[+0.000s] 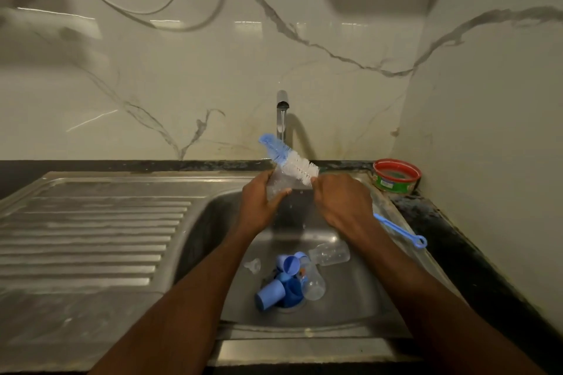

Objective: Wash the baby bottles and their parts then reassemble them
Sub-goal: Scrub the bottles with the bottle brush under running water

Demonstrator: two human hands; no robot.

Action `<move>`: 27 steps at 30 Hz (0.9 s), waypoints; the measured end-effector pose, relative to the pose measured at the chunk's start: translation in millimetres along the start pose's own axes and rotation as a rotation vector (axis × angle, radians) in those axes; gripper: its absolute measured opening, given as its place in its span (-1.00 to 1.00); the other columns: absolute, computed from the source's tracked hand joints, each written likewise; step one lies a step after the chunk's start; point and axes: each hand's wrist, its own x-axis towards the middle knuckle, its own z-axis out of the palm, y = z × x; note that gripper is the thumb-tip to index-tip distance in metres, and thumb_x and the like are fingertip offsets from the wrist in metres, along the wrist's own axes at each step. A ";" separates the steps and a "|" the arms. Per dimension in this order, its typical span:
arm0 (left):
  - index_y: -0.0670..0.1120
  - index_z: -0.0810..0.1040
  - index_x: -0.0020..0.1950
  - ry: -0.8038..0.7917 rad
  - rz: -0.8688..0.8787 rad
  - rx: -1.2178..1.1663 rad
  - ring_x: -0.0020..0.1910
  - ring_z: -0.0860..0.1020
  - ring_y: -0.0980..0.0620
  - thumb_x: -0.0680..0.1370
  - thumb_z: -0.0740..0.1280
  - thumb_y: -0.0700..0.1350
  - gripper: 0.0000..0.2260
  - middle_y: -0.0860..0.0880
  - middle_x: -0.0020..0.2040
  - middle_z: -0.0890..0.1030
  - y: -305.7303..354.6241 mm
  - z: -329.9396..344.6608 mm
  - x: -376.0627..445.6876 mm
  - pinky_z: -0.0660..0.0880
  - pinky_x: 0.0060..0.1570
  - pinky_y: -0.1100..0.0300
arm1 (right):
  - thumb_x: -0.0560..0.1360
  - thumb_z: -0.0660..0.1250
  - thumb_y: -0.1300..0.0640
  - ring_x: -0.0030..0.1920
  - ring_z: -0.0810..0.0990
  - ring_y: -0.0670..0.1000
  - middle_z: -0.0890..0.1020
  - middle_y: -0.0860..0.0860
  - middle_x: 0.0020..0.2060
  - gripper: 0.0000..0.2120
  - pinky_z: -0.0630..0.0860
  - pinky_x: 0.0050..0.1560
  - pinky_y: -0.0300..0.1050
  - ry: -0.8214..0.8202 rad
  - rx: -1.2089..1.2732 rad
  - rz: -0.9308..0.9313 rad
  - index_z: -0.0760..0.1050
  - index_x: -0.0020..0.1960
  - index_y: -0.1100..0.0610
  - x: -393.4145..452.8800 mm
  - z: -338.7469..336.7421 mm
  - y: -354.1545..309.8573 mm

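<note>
Scrubbing step: left hand [259, 201] gripping clear bottle [278, 184] under tap [282, 113]; right hand [341, 201] holding bottle brush [292, 161]. Next, likely: brush into bottle mouth.

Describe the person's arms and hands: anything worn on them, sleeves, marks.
Both forearms are bare all the way to the frame's lower edge, with no sleeves showing. The left hand and right hand wear no gloves; no watch, bracelet or ring is visible.

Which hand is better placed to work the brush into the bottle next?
Right. The right hand already holds the bottle brush by its handle, bristles just beyond the clear bottle. The left hand has its grip on that bottle over the sink and should keep steadying it.
</note>
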 end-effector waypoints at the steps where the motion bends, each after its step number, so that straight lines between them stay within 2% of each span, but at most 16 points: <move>1: -0.07 0.52 0.38 0.036 -0.042 -0.013 0.16 0.59 0.07 0.53 0.45 0.12 -0.52 -0.01 0.24 0.64 -1.0 -1.1 1.0 0.53 0.13 0.19 | 0.66 0.15 -0.03 -0.25 0.59 0.03 0.62 0.02 -0.23 -0.70 0.53 -0.19 -0.06 -0.032 -0.019 -0.008 0.61 0.01 0.06 -4.1 -0.2 2.5; 4: -0.07 0.53 0.34 0.046 -0.080 -0.037 0.12 0.61 0.09 0.54 0.47 0.08 -0.57 0.01 0.20 0.64 -4.0 0.2 1.5 0.51 0.06 0.27 | 0.67 0.13 -0.02 -0.25 0.60 0.03 0.60 0.01 -0.23 -0.71 0.57 -0.19 -0.07 -0.076 -0.068 -0.045 0.61 0.00 0.04 -22.8 2.2 7.8; 8: -0.01 0.50 0.36 -0.091 0.020 -0.077 0.15 0.58 0.18 0.55 0.46 0.07 -0.58 0.06 0.24 0.63 2.6 6.8 -3.0 0.55 0.12 0.25 | 0.67 0.14 -0.04 -0.23 0.59 0.04 0.61 0.02 -0.21 -0.69 0.51 -0.20 -0.08 -0.069 0.010 -0.002 0.62 0.04 0.07 -14.9 2.7 4.3; 11: -0.04 0.50 0.36 -0.123 0.094 -0.016 0.16 0.55 0.19 0.51 0.49 0.06 -0.53 0.02 0.27 0.61 4.2 6.2 -4.0 0.51 0.15 0.30 | 0.68 0.11 -0.07 -0.24 0.57 0.06 0.60 0.02 -0.22 -0.65 0.43 -0.23 -0.08 0.009 0.036 -0.005 0.61 0.03 0.07 -2.5 2.4 0.1; 13: -0.06 0.50 0.39 -0.058 0.083 -0.006 0.20 0.57 0.13 0.51 0.46 0.14 -0.48 -0.01 0.28 0.62 0.1 4.1 -1.8 0.53 0.18 0.22 | 0.68 0.10 -0.10 -0.27 0.54 0.03 0.58 0.00 -0.24 -0.63 0.41 -0.24 -0.09 0.017 0.045 0.024 0.61 0.05 0.07 0.1 4.4 3.7; 15: -0.04 0.53 0.37 0.045 -0.015 -0.020 0.17 0.60 0.08 0.53 0.45 0.15 -0.52 -0.01 0.24 0.64 -2.9 1.2 1.2 0.56 0.17 0.13 | 0.68 0.09 -0.12 -0.27 0.53 0.02 0.55 -0.02 -0.25 -0.62 0.40 -0.23 -0.09 -0.007 0.035 0.041 0.62 0.05 0.05 -3.3 7.4 12.7; 18: -0.04 0.55 0.30 0.115 -0.084 -0.004 0.06 0.61 0.13 0.53 0.47 0.09 -0.60 0.00 0.17 0.66 -4.0 -0.5 2.2 0.52 0.02 0.28 | 0.69 0.07 -0.10 -0.25 0.57 0.04 0.57 0.00 -0.24 -0.62 0.43 -0.24 -0.11 -0.059 0.004 -0.009 0.62 0.05 0.04 -15.3 11.2 21.3; 20: -0.04 0.54 0.27 0.061 -0.078 -0.010 0.00 0.58 0.21 0.54 0.47 0.08 -0.63 0.02 0.14 0.65 -0.6 0.4 -0.9 0.49 -0.05 0.36 | 0.69 0.08 -0.08 -0.27 0.57 0.03 0.59 0.00 -0.25 -0.65 0.45 -0.26 -0.10 -0.033 -0.020 -0.029 0.61 0.03 0.02 -18.6 11.5 18.4; 24: -0.02 0.52 0.32 -0.131 0.101 -0.001 0.12 0.59 0.18 0.51 0.45 0.18 -0.53 0.05 0.20 0.63 3.4 5.7 -4.6 0.60 0.11 0.14 | 0.67 0.14 -0.05 -0.31 0.57 0.03 0.60 0.01 -0.28 -0.69 0.50 -0.26 -0.09 0.024 -0.026 -0.039 0.60 -0.02 0.05 -7.6 6.8 2.2; 27: -0.05 0.51 0.37 -0.099 0.122 0.053 0.15 0.58 0.12 0.50 0.46 0.17 -0.48 0.00 0.23 0.63 2.6 5.1 -3.1 0.58 0.16 0.14 | 0.68 0.08 -0.10 -0.29 0.58 0.04 0.62 0.02 -0.26 -0.62 0.53 -0.24 -0.07 0.071 -0.004 -0.036 0.61 -0.03 0.05 -2.0 5.4 3.2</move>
